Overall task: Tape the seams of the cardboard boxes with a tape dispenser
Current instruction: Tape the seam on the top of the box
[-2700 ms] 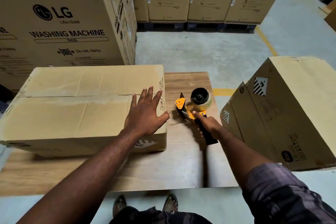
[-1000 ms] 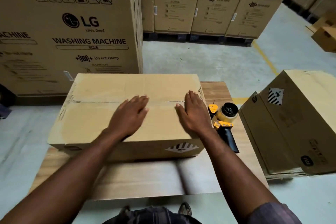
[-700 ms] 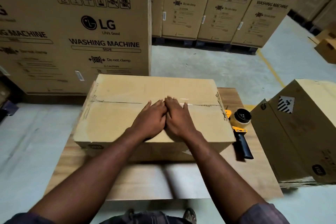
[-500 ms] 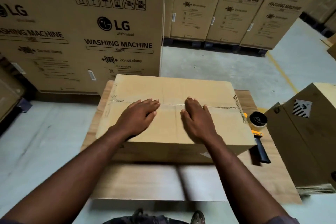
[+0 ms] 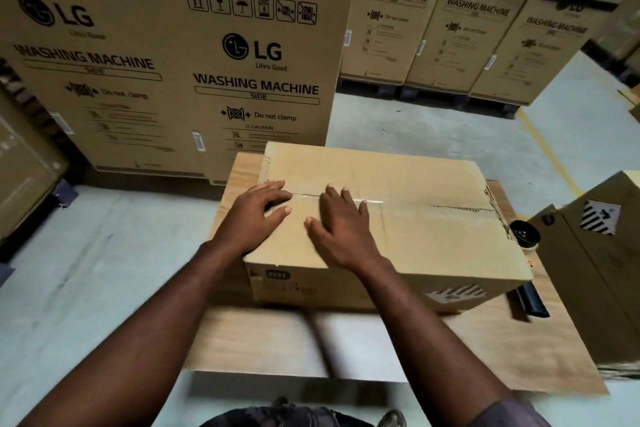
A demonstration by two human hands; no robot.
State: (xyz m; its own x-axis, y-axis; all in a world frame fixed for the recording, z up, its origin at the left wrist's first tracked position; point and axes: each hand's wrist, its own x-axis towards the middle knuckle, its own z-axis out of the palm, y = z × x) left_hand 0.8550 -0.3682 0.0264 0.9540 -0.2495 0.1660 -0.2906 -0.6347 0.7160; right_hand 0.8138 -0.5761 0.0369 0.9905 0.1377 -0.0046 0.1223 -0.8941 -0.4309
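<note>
A brown cardboard box lies on a low wooden board. Clear tape runs along its top seam. My left hand lies flat on the box top near its left end, fingers spread over the seam. My right hand presses flat beside it, fingertips on the tape. The tape dispenser, with a black handle, lies on the board against the box's right side, mostly hidden by the box. Neither hand holds it.
Tall washing machine cartons stand close behind the board and in a row at the back. Another brown box sits tilted on the floor at the right. A yellow line marks the grey concrete floor.
My right hand let go of the dispenser and left it on the board. Both hands then rubbed along the taped seam and have shifted toward the box's left end.
</note>
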